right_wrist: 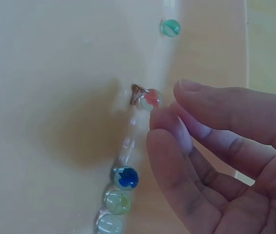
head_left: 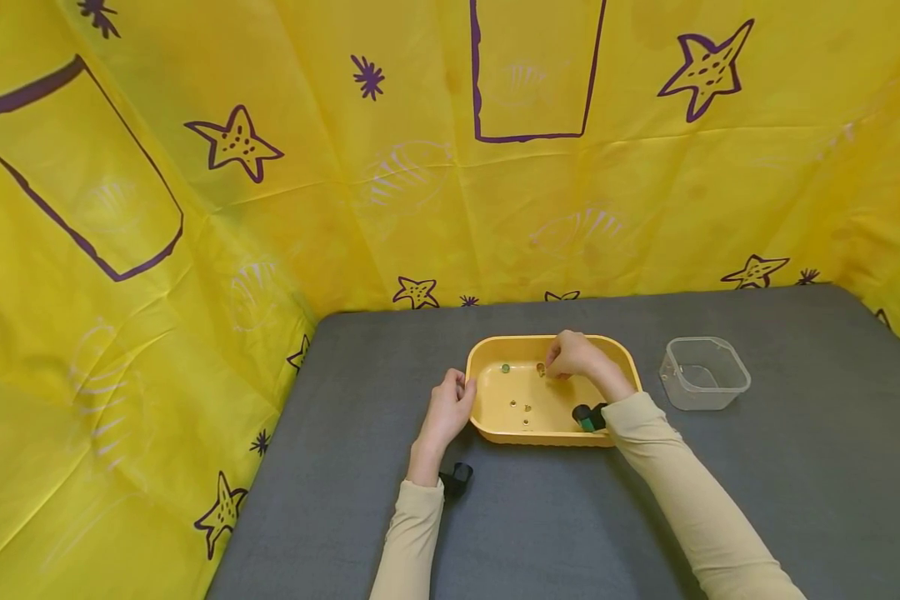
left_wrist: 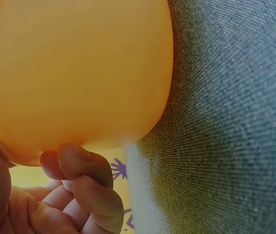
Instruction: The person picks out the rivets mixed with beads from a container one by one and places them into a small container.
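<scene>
My left hand (head_left: pixel 450 408) grips the left end of a yellow plastic tub (head_left: pixel 547 438). In the left wrist view, its curled fingers (left_wrist: pixel 86 168) lie against the tub's outer wall just under the rim. Inside the tub, at the far side, is my right hand (head_left: pixel 576 355), its thumb and bent fingers slightly apart. Close by its fingertips, in the right wrist view, a clear marble with red inside (right_wrist: pixel 150 99) touches a small brass-coloured piece (right_wrist: pixel 136 94). A green marble (right_wrist: pixel 170 28) lies apart; a blue marble (right_wrist: pixel 126 178) and two paler ones line up along the tub's edge.
Several small brass-coloured pieces (head_left: pixel 527 408) are scattered on the tub floor. A clear plastic container (head_left: pixel 705 377) stands to the right on the grey cloth-covered table (head_left: pixel 330 467). Yellow printed fabric (head_left: pixel 420 208) hangs behind and at the sides.
</scene>
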`<action>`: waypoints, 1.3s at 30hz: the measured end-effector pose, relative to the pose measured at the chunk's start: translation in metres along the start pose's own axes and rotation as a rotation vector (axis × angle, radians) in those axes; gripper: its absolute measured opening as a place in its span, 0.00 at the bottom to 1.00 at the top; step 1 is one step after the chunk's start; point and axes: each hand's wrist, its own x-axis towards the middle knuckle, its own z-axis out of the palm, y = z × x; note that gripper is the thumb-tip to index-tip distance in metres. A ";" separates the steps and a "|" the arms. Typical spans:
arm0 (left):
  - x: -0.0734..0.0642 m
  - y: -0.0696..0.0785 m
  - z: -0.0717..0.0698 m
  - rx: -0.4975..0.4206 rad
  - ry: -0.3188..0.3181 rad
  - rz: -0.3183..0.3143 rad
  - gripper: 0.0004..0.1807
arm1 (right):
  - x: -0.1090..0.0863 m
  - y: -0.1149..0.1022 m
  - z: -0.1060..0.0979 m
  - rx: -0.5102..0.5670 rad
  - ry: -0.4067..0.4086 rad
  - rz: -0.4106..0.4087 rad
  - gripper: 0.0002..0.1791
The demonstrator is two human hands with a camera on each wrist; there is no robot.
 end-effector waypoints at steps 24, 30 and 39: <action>0.000 0.000 -0.001 -0.012 -0.014 0.001 0.09 | 0.003 -0.002 0.010 0.000 0.000 -0.030 0.04; 0.000 0.001 -0.001 -0.006 -0.016 -0.013 0.10 | 0.005 0.000 0.011 -0.011 -0.003 -0.038 0.00; 0.000 0.000 0.000 -0.006 -0.013 -0.014 0.09 | 0.008 0.002 0.013 -0.009 -0.002 -0.055 0.02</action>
